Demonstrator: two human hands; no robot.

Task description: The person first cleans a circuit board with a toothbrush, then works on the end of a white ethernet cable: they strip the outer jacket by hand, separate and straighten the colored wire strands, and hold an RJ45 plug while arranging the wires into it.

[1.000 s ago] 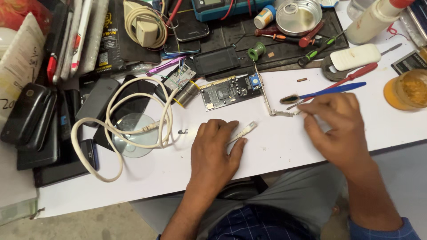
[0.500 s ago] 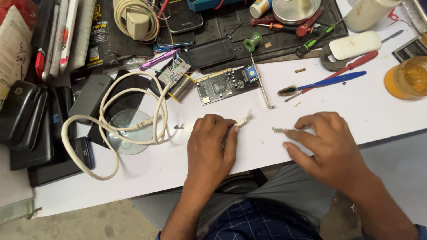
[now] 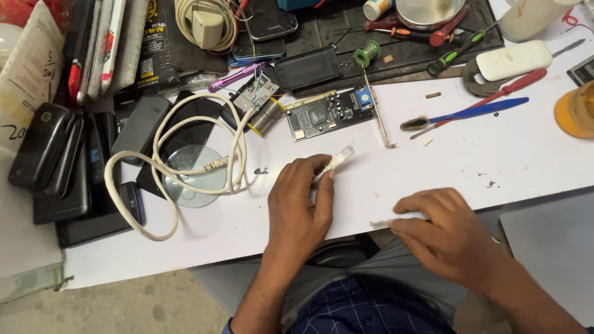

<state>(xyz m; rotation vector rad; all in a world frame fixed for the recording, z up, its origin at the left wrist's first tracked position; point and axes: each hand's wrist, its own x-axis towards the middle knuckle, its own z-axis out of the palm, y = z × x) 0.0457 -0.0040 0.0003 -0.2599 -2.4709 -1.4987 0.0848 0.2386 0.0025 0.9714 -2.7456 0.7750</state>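
My left hand [image 3: 300,207] rests on the white table [image 3: 495,154] and pinches the clear plug end of a white network cable [image 3: 337,159]. That cable coils off to the left [image 3: 185,167] over a disc. My right hand [image 3: 448,232] lies near the table's front edge and pinches a small thin metal piece [image 3: 380,223], whose kind I cannot tell. A green computer expansion card [image 3: 328,113] with a metal bracket sits just beyond my left hand.
Several dark phones [image 3: 55,161] are stacked at left. A brush with a blue handle [image 3: 470,113], red-handled screwdrivers [image 3: 520,82], a white block [image 3: 513,60], an orange cup [image 3: 578,111] and a black mat [image 3: 346,37] with tools fill the far side.
My right hand drew back from the card's bracket toward the front edge with a small metal piece. The left hand stayed on the cable plug.
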